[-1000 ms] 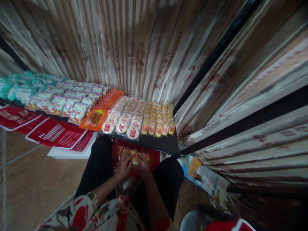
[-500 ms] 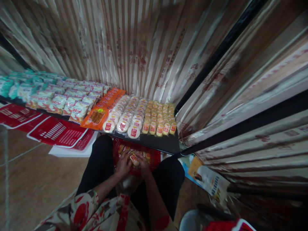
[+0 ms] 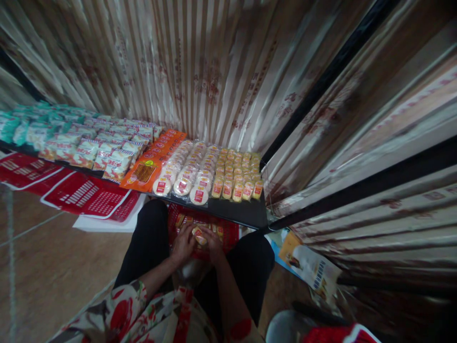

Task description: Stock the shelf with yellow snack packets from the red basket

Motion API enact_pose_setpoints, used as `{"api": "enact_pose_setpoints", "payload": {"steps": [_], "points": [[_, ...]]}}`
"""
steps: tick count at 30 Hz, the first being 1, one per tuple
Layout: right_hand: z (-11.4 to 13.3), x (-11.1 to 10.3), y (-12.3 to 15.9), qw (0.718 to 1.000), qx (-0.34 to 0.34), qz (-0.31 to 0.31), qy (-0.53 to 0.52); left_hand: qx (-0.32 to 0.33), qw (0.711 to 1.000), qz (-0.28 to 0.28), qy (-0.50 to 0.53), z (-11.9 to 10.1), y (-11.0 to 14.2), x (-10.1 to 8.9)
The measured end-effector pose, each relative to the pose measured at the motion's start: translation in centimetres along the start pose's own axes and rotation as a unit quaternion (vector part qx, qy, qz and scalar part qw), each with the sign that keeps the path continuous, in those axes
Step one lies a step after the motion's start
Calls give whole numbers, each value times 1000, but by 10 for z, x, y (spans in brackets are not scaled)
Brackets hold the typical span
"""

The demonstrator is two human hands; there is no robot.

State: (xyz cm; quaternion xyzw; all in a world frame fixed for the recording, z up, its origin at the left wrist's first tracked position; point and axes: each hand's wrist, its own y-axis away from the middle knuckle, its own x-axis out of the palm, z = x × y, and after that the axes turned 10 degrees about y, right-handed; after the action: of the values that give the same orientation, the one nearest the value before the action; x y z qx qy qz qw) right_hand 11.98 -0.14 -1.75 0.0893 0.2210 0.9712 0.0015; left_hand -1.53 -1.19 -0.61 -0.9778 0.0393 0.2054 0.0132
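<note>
My left hand [image 3: 183,245] and my right hand [image 3: 214,244] meet over a red basket [image 3: 228,234] between my knees. Both are closed on a small wrapped snack packet [image 3: 198,235] with a yellow and red label. More such packets [image 3: 180,220] lie in the basket. Just beyond it, a low black shelf [image 3: 243,213] carries rows of yellow packets [image 3: 237,177], round white cakes [image 3: 189,174], orange packets [image 3: 152,162] and white bagged snacks [image 3: 103,150].
Red baskets [image 3: 87,196] lie flat on the brown floor [image 3: 53,267] at the left, on a white sheet. Striped paper covers the wall behind the shelf and the shelving at right. A printed leaflet [image 3: 309,267] lies on the floor at right.
The packet between my hands has turned slightly and sits a little higher. Both hands stay over the basket.
</note>
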Motion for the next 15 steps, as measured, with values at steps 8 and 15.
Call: {"api": "enact_pose_setpoints", "payload": {"steps": [8, 15], "points": [[-7, 0, -7, 999, -16, -37, 10, -12, 999, 19, 24, 4, 0, -1], [-10, 1, -5, 998, 4, -55, -31, -35, 999, 4, 19, 6, 1, 0]]}}
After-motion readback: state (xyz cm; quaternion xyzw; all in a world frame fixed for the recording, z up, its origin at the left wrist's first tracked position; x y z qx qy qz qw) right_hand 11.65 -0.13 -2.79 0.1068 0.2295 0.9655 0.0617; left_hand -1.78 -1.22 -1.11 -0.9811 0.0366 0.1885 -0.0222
